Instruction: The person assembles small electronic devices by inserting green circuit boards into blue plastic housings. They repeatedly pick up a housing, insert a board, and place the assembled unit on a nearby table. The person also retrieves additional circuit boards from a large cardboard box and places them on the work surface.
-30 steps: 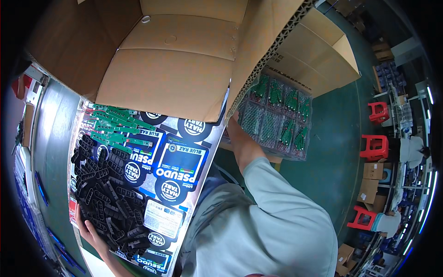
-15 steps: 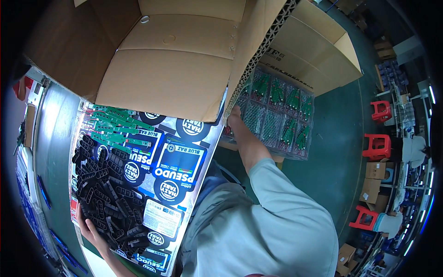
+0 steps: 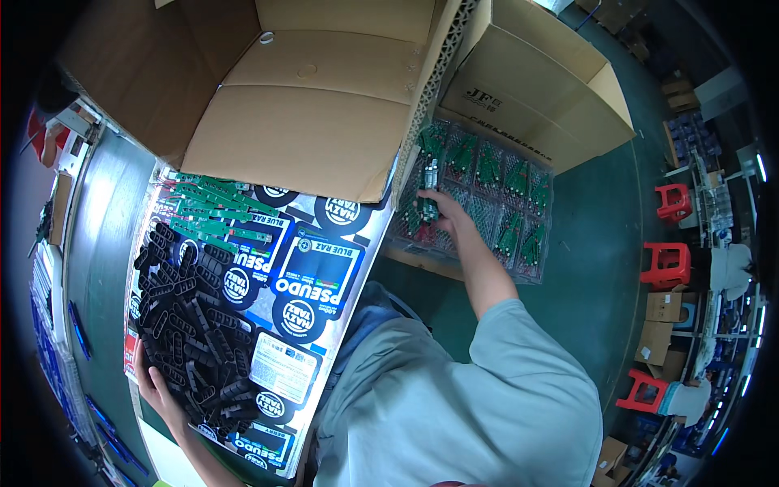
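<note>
My right hand [image 3: 443, 213] reaches over a clear plastic tray [image 3: 480, 199] divided into compartments and is closed on a small bundle of green circuit boards [image 3: 429, 191] with pale, shiny parts. Groups of similar boards with red wires lie in the tray's other compartments. My left hand [image 3: 161, 393] rests at the table's left edge, beside a heap of small black plastic housings [image 3: 195, 333]. Its thumb and a finger are spread apart along the heap; its other fingers are hidden. Loose green circuit boards [image 3: 217, 213] lie beyond the black heap.
A large open carton [image 3: 300, 130] stands at the table's far end. Another open carton [image 3: 527, 89] sits behind the tray. Printed sheets [image 3: 318, 272] cover the tabletop. Red stools [image 3: 665, 266] and shelving with people beside it are across the green floor at right.
My right hand has come out from behind the carton's edge and moved right, now showing circuit boards in its grasp. My left hand stays beside the black housings. The view has shifted slightly.
</note>
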Available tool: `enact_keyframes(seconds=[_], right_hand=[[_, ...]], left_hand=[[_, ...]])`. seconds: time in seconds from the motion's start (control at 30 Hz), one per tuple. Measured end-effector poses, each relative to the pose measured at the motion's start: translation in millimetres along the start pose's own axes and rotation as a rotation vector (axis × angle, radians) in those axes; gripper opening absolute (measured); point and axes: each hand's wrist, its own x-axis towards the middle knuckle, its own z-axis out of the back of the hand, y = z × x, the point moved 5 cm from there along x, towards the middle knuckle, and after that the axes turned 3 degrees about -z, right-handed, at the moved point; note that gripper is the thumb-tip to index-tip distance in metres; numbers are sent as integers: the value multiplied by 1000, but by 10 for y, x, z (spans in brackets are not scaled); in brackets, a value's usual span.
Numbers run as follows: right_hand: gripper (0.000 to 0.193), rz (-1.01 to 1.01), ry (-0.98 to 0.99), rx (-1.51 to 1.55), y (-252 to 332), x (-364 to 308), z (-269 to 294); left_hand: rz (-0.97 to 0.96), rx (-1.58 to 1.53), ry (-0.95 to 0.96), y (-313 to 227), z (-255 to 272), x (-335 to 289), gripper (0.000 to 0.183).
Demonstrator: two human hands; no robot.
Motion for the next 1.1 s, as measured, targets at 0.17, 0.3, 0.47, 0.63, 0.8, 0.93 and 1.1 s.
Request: enact_keyframes(seconds=[0.17, 0.3, 0.47, 0.63, 0.8, 0.93, 1.1], right_hand=[[37, 61, 55, -98, 247, -650, 208], [35, 26, 228, -536, 652, -1612, -101], [45, 129, 661, -1506, 1073, -2664, -841], [40, -199, 1011, -1733, 930, -3559, -1849], [35, 9, 1418, -1816, 514, -3625, -3291], [35, 337, 1535, -1917, 247, -3507, -4001], [27, 1095, 1212, -2542, 130, -3361, -4516]], left_hand=[[7, -65, -18, 44, 11, 43, 56], [43, -254, -64, 96, 106, 49, 53], [10, -179, -156, -334, 326, 42, 42], [-659, -129, 80, -2193, -80, 90, 67], [-1013, 290, 95, -2843, -370, -352, 55], [-827, 401, 0, -2521, -320, -108, 66], [-606, 170, 69, -2115, -21, -55, 85]])
